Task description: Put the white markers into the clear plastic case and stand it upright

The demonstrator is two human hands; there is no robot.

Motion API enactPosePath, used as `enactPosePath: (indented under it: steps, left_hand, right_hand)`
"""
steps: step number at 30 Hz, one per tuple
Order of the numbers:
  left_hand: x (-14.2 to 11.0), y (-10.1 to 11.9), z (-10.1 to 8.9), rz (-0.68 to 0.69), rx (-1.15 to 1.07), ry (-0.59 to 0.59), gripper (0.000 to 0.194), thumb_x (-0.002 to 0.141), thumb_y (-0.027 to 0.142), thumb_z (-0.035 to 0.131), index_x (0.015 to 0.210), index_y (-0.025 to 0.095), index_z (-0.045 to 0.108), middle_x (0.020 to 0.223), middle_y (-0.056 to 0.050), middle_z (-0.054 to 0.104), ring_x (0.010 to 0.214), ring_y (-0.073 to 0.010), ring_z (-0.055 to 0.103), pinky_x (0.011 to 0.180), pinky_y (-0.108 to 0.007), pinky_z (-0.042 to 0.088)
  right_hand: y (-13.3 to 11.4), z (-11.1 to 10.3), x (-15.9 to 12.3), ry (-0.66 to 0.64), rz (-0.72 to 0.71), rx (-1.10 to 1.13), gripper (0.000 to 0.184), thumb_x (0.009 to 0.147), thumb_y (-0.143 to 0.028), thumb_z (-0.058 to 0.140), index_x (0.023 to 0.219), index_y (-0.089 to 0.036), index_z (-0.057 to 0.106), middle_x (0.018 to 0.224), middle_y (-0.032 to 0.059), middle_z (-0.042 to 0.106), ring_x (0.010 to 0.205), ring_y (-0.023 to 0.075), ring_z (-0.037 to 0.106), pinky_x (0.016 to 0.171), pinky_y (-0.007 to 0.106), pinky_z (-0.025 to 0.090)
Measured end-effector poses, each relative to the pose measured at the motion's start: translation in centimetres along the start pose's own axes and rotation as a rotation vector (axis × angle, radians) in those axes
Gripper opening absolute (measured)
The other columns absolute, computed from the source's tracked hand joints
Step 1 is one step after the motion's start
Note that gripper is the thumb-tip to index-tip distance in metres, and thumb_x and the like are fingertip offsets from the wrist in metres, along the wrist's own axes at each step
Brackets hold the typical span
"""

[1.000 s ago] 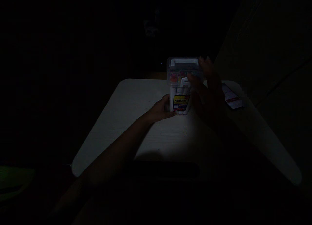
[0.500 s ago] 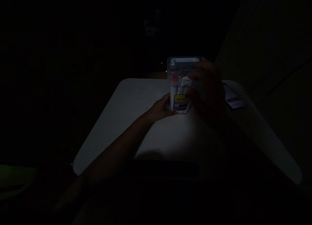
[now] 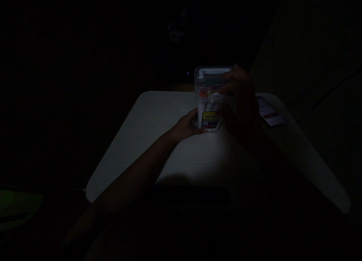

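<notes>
The scene is very dark. A clear plastic box of markers (image 3: 210, 99), with a white carry handle on its lid and a yellow label low on its front, stands upright on a white table (image 3: 158, 148). My left hand (image 3: 186, 126) grips the box at its lower left side. My right hand (image 3: 240, 103) wraps the box's upper right side, with the fingers over the lid and near the white front latch. Coloured marker caps show through the clear lid.
A small white card or phone with a red mark (image 3: 268, 112) lies on the table right of the box. A greenish shape (image 3: 17, 208) shows dimly at the far left. Everything beyond the table is black.
My right hand's fingers have curled further over the lid's right end. The white front latch now sits slightly lower and tipped outward. The left hand has stayed put.
</notes>
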State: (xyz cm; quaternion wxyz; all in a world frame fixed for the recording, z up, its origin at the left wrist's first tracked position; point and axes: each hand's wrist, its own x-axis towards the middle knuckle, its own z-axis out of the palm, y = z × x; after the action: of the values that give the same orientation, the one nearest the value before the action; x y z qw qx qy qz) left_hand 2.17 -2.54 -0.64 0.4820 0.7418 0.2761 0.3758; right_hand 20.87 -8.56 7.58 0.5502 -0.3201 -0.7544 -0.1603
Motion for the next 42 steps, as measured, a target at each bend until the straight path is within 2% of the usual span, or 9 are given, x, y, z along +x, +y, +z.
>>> enactPosePath:
  steps: [4, 7, 14, 23, 28, 32, 35, 39, 42]
  left_hand:
    - [0.0, 0.3, 0.0, -0.001, -0.01, -0.011, 0.082, 0.061, 0.034, 0.089, 0.132, 0.012, 0.053, 0.138, -0.018, 0.061, 0.128, -0.035, 0.059, 0.113, -0.054, 0.045]
    - [0.0, 0.3, -0.1, -0.006, -0.03, -0.019, 0.079, 0.063, 0.035, 0.088, 0.131, 0.014, 0.054, 0.135, -0.017, 0.063, 0.128, -0.0348, 0.058, 0.114, -0.054, 0.043]
    - [0.0, 0.2, -0.2, 0.015, -0.028, -0.036, 0.079, 0.062, 0.035, 0.089, 0.131, 0.015, 0.055, 0.137, -0.017, 0.062, 0.13, -0.035, 0.057, 0.114, -0.055, 0.042]
    - [-0.2, 0.3, -0.1, -0.002, -0.041, -0.023, 0.076, 0.063, 0.033, 0.088, 0.13, 0.018, 0.056, 0.132, -0.014, 0.066, 0.125, -0.0345, 0.06, 0.111, -0.056, 0.046]
    - [-0.2, 0.1, -0.2, 0.017, 0.004, -0.014, 0.073, 0.063, 0.032, 0.088, 0.127, 0.016, 0.057, 0.136, -0.015, 0.064, 0.128, -0.0345, 0.059, 0.114, -0.056, 0.044]
    - [-0.2, -0.1, -0.2, 0.019, 0.0, -0.014, 0.075, 0.062, 0.034, 0.089, 0.127, 0.016, 0.057, 0.134, -0.016, 0.065, 0.123, -0.0338, 0.061, 0.112, -0.056, 0.045]
    - [-0.2, -0.2, -0.2, 0.002, -0.005, -0.025, 0.076, 0.063, 0.035, 0.089, 0.128, 0.014, 0.056, 0.132, -0.017, 0.064, 0.122, -0.0344, 0.062, 0.11, -0.057, 0.046]
    - [-0.3, 0.0, -0.1, 0.019, 0.002, -0.042, 0.073, 0.064, 0.032, 0.087, 0.128, 0.015, 0.055, 0.13, -0.016, 0.066, 0.12, -0.0329, 0.064, 0.11, -0.056, 0.047]
    - [-0.3, 0.1, -0.1, 0.024, 0.028, -0.044, 0.072, 0.064, 0.03, 0.086, 0.128, 0.015, 0.055, 0.128, -0.016, 0.067, 0.118, -0.033, 0.064, 0.108, -0.056, 0.048]
  right_hand:
    - [-0.1, 0.0, 0.2, -0.03, 0.058, 0.047, 0.039, 0.075, -0.015, 0.049, 0.108, -0.035, 0.052, 0.126, 0.0045, 0.06, 0.137, 0.0292, 0.049, 0.12, 0.057, 0.037]
    - [0.0, 0.1, -0.1, -0.056, 0.062, 0.042, 0.03, 0.074, -0.015, 0.048, 0.098, -0.033, 0.052, 0.133, 0.0029, 0.056, 0.144, 0.0288, 0.041, 0.122, 0.058, 0.034]
    - [0.3, -0.1, -0.7, -0.067, 0.039, 0.007, 0.028, 0.074, -0.01, 0.047, 0.093, -0.031, 0.052, 0.14, 0.0015, 0.053, 0.147, 0.0259, 0.038, 0.121, 0.055, 0.035]
    - [1.0, -0.3, -0.9, -0.069, 0.011, 0.014, 0.015, 0.083, -0.03, 0.05, 0.094, -0.034, 0.057, 0.143, 0.0, 0.054, 0.148, 0.0295, 0.039, 0.121, 0.061, 0.035]
    - [2.0, 0.0, -1.8, -0.047, 0.026, -0.017, 0.036, 0.089, -0.047, 0.049, 0.125, -0.043, 0.056, 0.156, -0.0038, 0.043, 0.152, 0.0309, 0.034, 0.122, 0.063, 0.033]
    - [2.8, 0.6, -2.8, -0.053, -0.006, 0.009, 0.058, 0.092, -0.049, 0.048, 0.148, -0.055, 0.035, 0.168, -0.0125, 0.021, 0.157, 0.0305, 0.022, 0.125, 0.062, 0.028]
    - [3.5, 1.1, -3.4, -0.076, 0.002, 0.041, 0.066, 0.09, -0.054, 0.05, 0.151, -0.059, 0.026, 0.168, -0.0137, 0.019, 0.159, 0.0307, 0.016, 0.127, 0.063, 0.022]
    - [4.0, 1.3, -3.4, -0.168, 0.186, 0.081, 0.068, 0.08, -0.063, 0.064, 0.143, -0.06, 0.039, 0.163, -0.0096, 0.033, 0.159, 0.0343, 0.014, 0.123, 0.067, 0.025]
    - [3.3, 1.0, -2.5, -0.111, 0.165, 0.041, 0.067, 0.084, -0.066, 0.058, 0.146, -0.061, 0.035, 0.166, -0.0106, 0.026, 0.16, 0.0327, 0.01, 0.125, 0.064, 0.025]
